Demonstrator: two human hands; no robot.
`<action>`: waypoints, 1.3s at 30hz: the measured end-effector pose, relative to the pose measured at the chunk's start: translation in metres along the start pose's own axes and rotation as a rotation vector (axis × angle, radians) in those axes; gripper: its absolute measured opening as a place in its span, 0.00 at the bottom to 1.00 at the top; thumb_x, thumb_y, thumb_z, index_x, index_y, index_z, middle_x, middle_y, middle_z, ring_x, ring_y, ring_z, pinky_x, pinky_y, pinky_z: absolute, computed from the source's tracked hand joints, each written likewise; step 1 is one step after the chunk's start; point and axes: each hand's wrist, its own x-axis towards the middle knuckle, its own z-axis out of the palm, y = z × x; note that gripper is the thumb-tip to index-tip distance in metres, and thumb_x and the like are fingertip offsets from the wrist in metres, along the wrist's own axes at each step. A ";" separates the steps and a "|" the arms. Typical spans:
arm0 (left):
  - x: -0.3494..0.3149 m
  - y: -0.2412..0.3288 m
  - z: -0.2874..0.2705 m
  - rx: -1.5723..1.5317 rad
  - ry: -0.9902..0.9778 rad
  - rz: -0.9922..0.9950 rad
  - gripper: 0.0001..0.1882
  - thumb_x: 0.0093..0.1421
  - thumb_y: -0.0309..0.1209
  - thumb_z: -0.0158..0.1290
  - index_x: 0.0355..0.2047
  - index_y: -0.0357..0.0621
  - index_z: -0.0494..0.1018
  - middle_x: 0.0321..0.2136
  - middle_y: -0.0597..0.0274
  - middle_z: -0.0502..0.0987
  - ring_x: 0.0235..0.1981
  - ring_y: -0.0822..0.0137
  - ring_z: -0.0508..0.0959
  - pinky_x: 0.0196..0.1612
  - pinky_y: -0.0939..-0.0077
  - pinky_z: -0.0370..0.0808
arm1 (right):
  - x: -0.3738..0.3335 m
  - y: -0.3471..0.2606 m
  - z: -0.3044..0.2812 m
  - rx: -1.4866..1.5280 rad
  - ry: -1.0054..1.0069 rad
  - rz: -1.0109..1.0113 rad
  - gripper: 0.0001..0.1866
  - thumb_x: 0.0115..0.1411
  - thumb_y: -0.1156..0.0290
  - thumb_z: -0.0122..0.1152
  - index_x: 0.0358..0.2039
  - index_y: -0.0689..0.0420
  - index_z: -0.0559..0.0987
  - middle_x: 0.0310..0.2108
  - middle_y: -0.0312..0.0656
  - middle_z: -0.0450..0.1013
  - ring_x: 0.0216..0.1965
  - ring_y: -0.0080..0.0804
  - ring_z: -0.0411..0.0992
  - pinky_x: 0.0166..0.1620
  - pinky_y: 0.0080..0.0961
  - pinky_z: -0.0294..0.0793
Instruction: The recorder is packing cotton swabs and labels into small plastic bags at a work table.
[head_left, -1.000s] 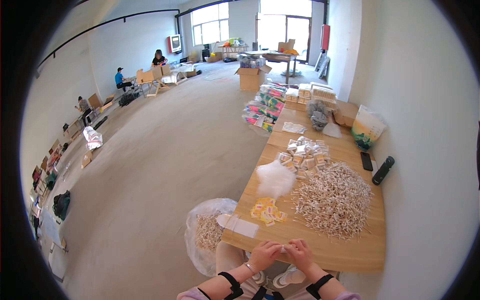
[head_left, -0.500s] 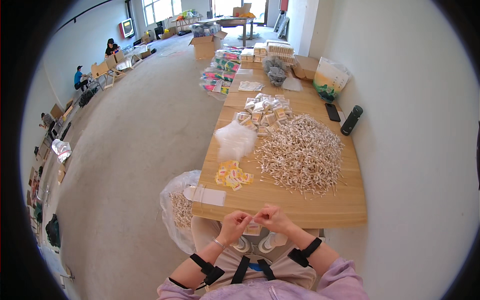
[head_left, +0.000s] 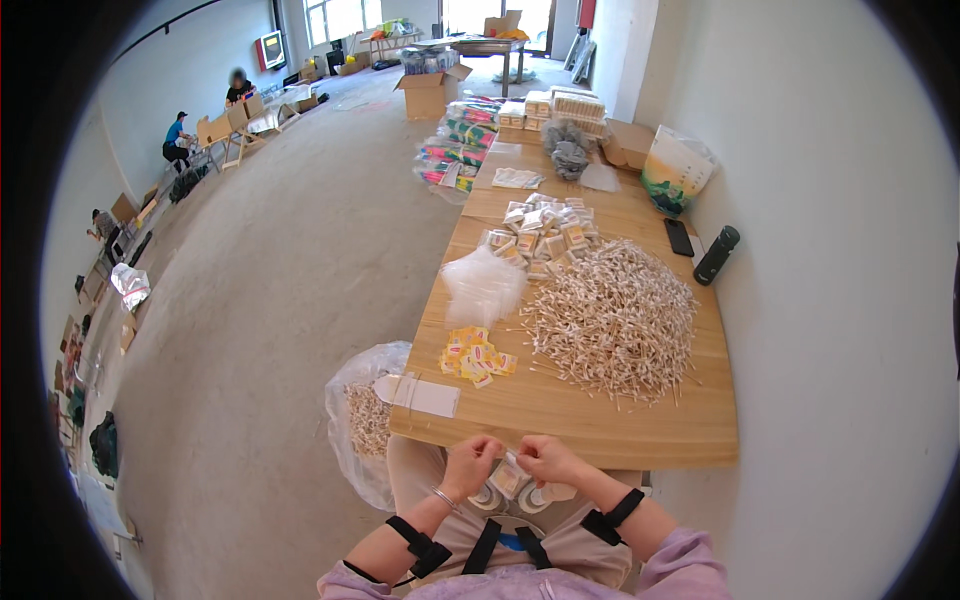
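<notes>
Over my lap at the table's near edge, a small clear plastic bag [head_left: 510, 480] with a yellowish label hangs slightly tilted between my hands. My left hand [head_left: 472, 467] is closed, its fingertips pinched at the bag's top edge. My right hand [head_left: 550, 463] pinches the same edge from the other side. Just beyond lie a white card [head_left: 430, 398], scattered yellow-and-white labels [head_left: 477, 357] and a stack of clear bags [head_left: 482, 285]. A large heap of cotton swabs [head_left: 615, 325] covers the table's right side, with filled packets [head_left: 545, 228] behind it.
Left of the wooden table [head_left: 560, 430], a clear sack of swabs [head_left: 368, 420] stands on the floor. A phone [head_left: 678, 237], dark bottle [head_left: 717, 256] and printed bag [head_left: 677, 170] line the right wall. Boxes and bundles stand far off; several people sit at the far left.
The small bag has tilted and shows more clearly between my hands, which have moved slightly apart. The whole view has shifted a little, moving the table right and down.
</notes>
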 end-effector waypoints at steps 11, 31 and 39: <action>0.056 -0.001 0.006 0.091 0.046 0.016 0.09 0.59 0.29 0.53 0.32 0.34 0.75 0.23 0.61 0.77 0.24 0.74 0.75 0.29 0.80 0.72 | 0.114 -0.118 -0.169 0.553 0.703 -0.250 0.12 0.60 0.71 0.54 0.41 0.65 0.71 0.28 0.41 0.72 0.23 0.24 0.73 0.23 0.23 0.75; 0.088 -0.006 0.034 0.655 0.144 0.337 0.07 0.50 0.26 0.54 0.32 0.47 0.73 0.27 0.59 0.72 0.30 0.56 0.74 0.31 0.64 0.72 | 0.308 -0.074 -0.222 -1.267 0.387 0.369 0.50 0.50 0.54 0.63 0.66 0.51 0.45 0.62 0.64 0.50 0.60 0.55 0.59 0.59 0.59 0.46; 0.090 -0.014 0.039 0.694 0.139 0.301 0.08 0.54 0.29 0.53 0.36 0.47 0.73 0.31 0.56 0.74 0.34 0.53 0.74 0.37 0.63 0.72 | 0.371 -0.045 -0.274 -1.131 0.391 0.389 0.52 0.51 0.54 0.64 0.67 0.39 0.38 0.65 0.63 0.39 0.58 0.63 0.59 0.59 0.54 0.53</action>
